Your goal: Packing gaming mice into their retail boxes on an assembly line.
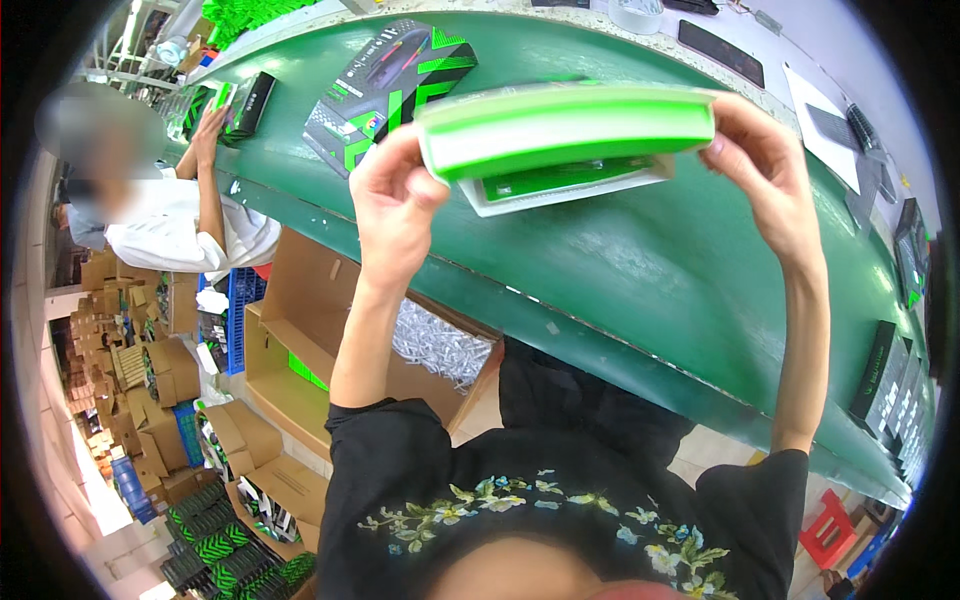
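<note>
A bright green tray with a pale, translucent rim (570,138) is held up above the green work table, spanning between both hands. My left hand (395,200) is closed on its left end, thumb bent toward the near side. At the opposite end, my right hand (760,165) grips the corner between thumb and fingers. Just beneath hangs or lies a second shallow tray with a white edge (570,190) and green inside; whether it is attached I cannot tell. Behind my left hand lies a flat black-and-green printed carton (390,85).
A co-worker's hand (208,135) touches black-and-green boxes at the far left of the green table (620,290). Below its edge stands an open cardboard carton (300,270) with shredded white filler (440,343). Black boxes (885,385) sit at the right; a phone (720,54) lies at the back.
</note>
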